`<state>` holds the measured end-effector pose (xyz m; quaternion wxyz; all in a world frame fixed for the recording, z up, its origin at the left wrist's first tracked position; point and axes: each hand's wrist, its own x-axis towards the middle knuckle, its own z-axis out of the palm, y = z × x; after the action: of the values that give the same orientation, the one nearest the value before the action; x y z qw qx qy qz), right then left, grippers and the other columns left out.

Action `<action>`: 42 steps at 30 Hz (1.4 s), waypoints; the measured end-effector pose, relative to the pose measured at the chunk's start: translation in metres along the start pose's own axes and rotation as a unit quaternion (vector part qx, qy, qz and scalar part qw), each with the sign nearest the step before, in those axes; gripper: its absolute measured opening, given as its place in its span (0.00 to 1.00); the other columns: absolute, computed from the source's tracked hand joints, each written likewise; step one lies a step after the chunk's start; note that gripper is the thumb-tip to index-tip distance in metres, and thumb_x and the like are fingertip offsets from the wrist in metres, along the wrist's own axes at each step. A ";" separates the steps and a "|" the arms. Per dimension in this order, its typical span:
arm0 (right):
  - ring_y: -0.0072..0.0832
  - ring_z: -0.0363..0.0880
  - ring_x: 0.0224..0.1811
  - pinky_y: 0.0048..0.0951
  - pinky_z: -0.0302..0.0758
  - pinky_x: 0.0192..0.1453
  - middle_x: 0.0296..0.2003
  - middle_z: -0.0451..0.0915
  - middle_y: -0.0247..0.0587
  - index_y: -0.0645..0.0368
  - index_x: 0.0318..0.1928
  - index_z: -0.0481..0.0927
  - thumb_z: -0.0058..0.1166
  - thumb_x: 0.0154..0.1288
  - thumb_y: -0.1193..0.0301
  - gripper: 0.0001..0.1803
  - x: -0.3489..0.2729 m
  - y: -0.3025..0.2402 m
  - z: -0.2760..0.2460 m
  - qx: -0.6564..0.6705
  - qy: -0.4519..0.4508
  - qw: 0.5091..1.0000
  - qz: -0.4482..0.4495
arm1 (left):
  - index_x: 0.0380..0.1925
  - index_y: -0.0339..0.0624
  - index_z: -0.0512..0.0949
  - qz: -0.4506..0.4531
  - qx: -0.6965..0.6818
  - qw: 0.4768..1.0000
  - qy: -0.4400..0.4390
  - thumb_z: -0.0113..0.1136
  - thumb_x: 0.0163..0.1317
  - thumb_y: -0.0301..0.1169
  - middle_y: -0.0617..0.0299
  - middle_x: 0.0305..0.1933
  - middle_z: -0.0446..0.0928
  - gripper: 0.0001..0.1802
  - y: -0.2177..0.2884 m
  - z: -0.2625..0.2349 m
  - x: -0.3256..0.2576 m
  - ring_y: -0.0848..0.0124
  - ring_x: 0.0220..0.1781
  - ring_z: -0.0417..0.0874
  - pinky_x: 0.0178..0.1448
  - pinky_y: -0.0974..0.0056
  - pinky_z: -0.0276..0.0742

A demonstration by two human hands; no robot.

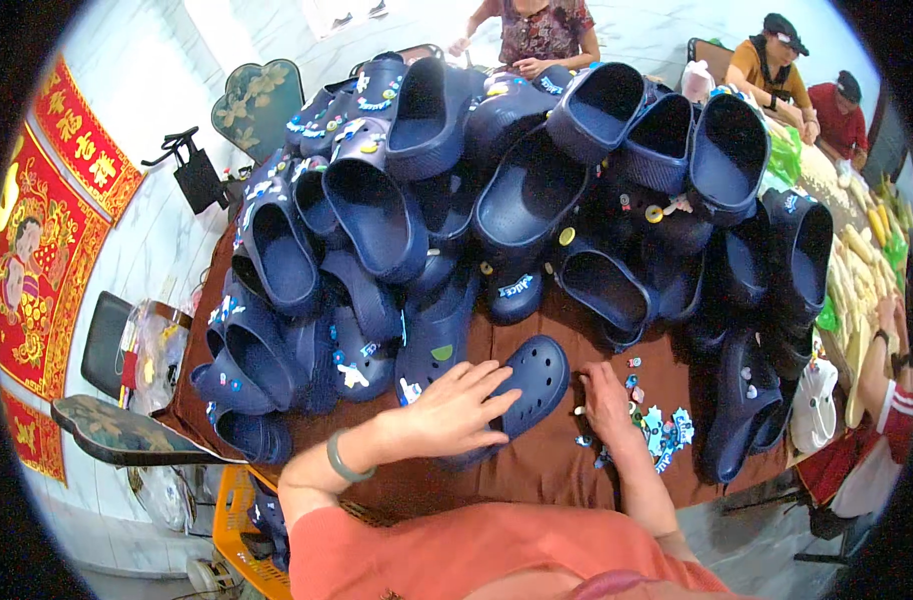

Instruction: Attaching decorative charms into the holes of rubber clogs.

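Navy clog (525,385) is lying on the brown tabletop (537,465) before the shoe pile (497,200); my left hand (455,408) is pressing it, fingers spread flat. My right hand (607,400) is curling narrow over small charms (662,430) beside it.

Left hand (455,408) flat, right hand (607,400) curled.
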<state>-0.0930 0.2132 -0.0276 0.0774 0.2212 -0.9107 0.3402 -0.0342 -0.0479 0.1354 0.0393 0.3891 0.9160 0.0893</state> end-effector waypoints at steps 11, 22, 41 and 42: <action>0.49 0.79 0.31 0.45 0.75 0.33 0.33 0.78 0.47 0.57 0.38 0.75 0.57 0.62 0.63 0.12 0.002 -0.005 0.000 -0.022 0.014 1.000 0.003 | 0.69 0.39 0.50 -0.173 -0.131 0.975 0.050 0.68 0.52 0.44 0.36 0.70 0.51 0.51 -0.006 0.070 -0.031 0.42 0.69 0.58 0.68 0.49 0.58; 0.31 0.76 0.29 0.30 0.71 0.32 0.28 0.77 0.37 0.63 0.36 0.77 0.55 0.65 0.70 0.08 -0.001 0.009 0.010 0.241 0.096 0.962 0.086 | 0.65 0.38 0.59 -0.259 -0.229 0.924 0.164 0.56 0.62 0.32 0.48 0.52 0.72 0.31 0.003 0.102 -0.025 0.51 0.53 0.76 0.58 0.54 0.70; 0.15 0.59 0.23 0.16 0.57 0.22 0.30 0.67 0.28 0.56 0.43 0.73 0.54 0.67 0.70 0.08 0.002 0.017 -0.010 0.700 -0.015 0.653 0.288 | 0.71 0.41 0.33 -0.260 -0.365 0.834 0.321 0.48 0.59 0.23 0.60 0.20 0.76 0.46 -0.032 -0.101 -0.018 0.73 0.19 0.78 0.24 0.69 0.76; 0.15 0.59 0.23 0.16 0.57 0.22 0.29 0.67 0.27 0.57 0.43 0.73 0.53 0.67 0.70 0.07 0.000 0.015 -0.011 0.703 -0.012 0.650 0.289 | 0.70 0.36 0.32 -0.226 -0.378 0.808 0.392 0.50 0.57 0.24 0.59 0.19 0.75 0.47 -0.049 -0.131 -0.011 0.73 0.15 0.75 0.20 0.70 0.72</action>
<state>-0.0997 0.2302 -0.0280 -0.2140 -0.0612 -0.4179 0.8808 -0.0800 -0.1067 0.2548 -0.1601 0.0577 0.8096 0.5617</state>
